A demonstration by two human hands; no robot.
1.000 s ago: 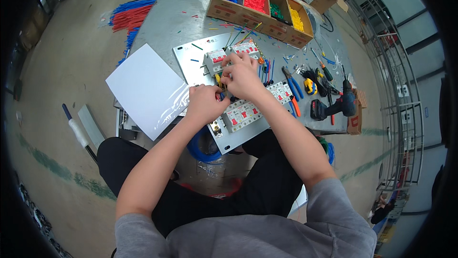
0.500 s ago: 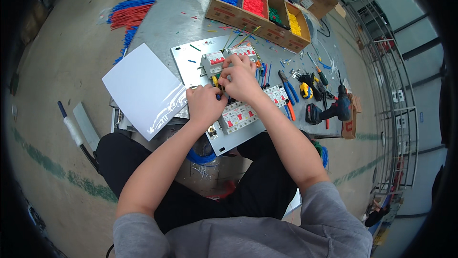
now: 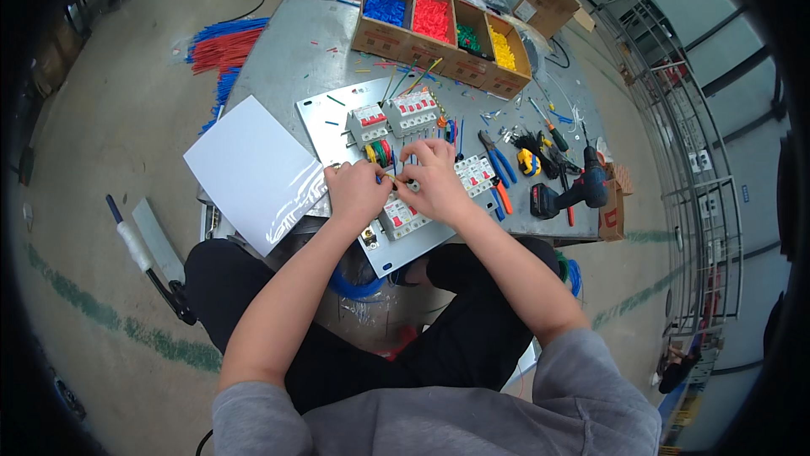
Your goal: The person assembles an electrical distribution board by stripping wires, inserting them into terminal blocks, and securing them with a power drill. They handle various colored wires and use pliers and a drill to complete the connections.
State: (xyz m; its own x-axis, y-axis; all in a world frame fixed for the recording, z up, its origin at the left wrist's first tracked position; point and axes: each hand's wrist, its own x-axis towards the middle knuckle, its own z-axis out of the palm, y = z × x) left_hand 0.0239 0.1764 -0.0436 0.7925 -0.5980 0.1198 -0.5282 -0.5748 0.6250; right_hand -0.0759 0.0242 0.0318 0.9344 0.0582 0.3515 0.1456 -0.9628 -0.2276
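Note:
A metal mounting plate [image 3: 325, 131] lies tilted at the table's near edge. At its far part stand two blocks of circuit breakers: a smaller block [image 3: 369, 121] and a wider block [image 3: 413, 110], both with red switches. Coloured wires [image 3: 379, 152], yellow, green and red, loop below them. Across the near part runs a long row of breakers [image 3: 474, 173], partly hidden by my hands. My left hand [image 3: 358, 192] is closed, its fingertips pinching a thin wire [image 3: 389, 176] above that row. My right hand [image 3: 436, 183] pinches the same wire from the other side, thumb and forefinger together.
A cardboard box [image 3: 439, 49] with compartments of blue, red, green and yellow sleeves stands at the back. Right of the plate lie blue-handled pliers [image 3: 498, 159], a yellow tape measure [image 3: 528, 162] and a cordless drill [image 3: 574, 189]. A white sheet [image 3: 253, 173] overhangs the left edge.
My right hand has come down and nearer from beside the far breakers, uncovering them and the coloured wires. My left hand has shifted slightly nearer. The view has shifted a little.

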